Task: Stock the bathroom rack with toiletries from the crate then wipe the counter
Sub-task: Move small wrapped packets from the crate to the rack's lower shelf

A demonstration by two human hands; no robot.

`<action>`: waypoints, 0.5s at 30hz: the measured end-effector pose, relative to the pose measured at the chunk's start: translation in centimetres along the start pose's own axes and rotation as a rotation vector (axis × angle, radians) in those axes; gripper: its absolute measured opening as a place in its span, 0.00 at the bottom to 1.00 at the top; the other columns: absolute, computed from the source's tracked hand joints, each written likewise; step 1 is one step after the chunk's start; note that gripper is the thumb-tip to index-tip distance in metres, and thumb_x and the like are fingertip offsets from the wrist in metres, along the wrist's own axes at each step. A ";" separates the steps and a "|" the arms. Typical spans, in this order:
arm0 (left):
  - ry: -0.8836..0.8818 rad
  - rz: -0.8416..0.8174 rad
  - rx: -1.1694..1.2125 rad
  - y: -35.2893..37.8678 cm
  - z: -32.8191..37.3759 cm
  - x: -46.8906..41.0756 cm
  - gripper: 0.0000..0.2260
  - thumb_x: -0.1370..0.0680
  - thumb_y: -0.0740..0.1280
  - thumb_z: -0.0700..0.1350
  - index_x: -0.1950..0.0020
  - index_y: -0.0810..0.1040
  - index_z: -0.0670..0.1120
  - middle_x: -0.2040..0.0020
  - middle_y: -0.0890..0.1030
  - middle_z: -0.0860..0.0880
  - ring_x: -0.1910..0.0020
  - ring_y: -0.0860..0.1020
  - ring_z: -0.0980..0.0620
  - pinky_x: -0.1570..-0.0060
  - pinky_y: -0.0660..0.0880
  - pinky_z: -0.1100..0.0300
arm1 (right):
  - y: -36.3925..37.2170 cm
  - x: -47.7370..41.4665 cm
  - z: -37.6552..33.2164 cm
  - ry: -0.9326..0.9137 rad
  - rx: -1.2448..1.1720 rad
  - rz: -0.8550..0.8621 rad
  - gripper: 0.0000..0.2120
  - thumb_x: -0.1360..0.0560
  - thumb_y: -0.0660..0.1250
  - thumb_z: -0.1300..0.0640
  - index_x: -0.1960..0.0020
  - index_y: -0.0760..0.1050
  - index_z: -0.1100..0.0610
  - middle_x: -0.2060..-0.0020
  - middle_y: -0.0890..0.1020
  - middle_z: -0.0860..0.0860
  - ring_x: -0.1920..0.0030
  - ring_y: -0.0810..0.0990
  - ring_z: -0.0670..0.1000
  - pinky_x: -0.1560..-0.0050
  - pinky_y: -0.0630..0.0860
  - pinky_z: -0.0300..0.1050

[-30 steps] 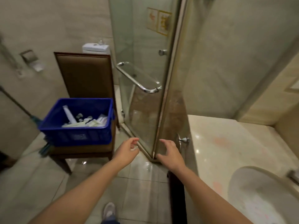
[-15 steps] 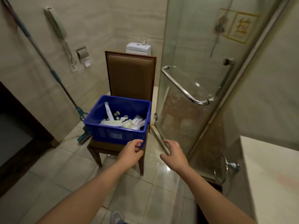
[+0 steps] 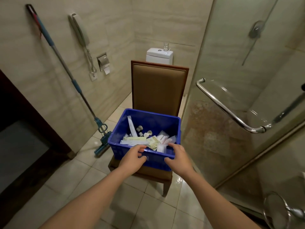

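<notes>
- Both hands have come forward in the last half second. The left hand has shifted along the near rim of the crate, and the right hand has moved from over the floor to that same rim. View has swung left, so the crate sits centre.
- Crate: blue plastic, open-topped, resting on the seat of a brown upholstered chair. The seat raises it to easy reach, in front of the toilet cistern.
- Toiletries: loose heap on the crate's bottom. Flat sachets lie in front, small capped bottles sit behind, and a long white packet leans towards the left wall. None lifted yet.
- Left hand: fingers curled over the near rim, thumb on the outer wall, apparently gripping to steady or lift the crate.
- Right hand: fingers spread and gently curved over the rim near the right corner, thumb outside the wall. Contact uncertain, nothing held.
- Step in hand, by judgement: taking hold of the crate or reaching in for first items. Stocking not begun.
- Rack and counter: out of view.
- Mop: leaning on the left wall, head on the floor beside the chair.
</notes>
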State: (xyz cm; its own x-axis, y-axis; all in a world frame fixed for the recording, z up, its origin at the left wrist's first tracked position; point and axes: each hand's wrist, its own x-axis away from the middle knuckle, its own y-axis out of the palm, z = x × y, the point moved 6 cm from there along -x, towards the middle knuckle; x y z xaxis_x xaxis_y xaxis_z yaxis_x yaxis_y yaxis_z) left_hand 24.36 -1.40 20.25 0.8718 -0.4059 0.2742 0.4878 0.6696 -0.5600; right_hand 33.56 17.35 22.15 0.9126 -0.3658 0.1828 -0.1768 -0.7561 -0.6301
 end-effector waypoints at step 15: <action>-0.108 0.012 0.076 -3.1 -5.0 -9.4 0.18 0.23 0.68 0.44 0.35 0.73 0.57 0.41 0.75 0.59 0.42 0.75 0.58 0.45 0.76 0.59 | 4.7 -11.8 -1.8 0.029 0.102 -0.116 0.31 0.26 0.69 0.56 0.26 0.63 0.48 0.28 0.66 0.48 0.31 0.69 0.49 0.41 0.73 0.42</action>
State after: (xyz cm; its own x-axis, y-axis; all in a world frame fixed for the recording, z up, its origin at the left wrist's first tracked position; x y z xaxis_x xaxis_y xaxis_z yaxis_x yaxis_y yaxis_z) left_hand 14.42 -2.80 15.47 0.8755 -0.3306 0.3525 0.4753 0.7210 -0.5042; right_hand 21.27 17.12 18.37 0.9136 -0.2956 0.2793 -0.0309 -0.7353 -0.6770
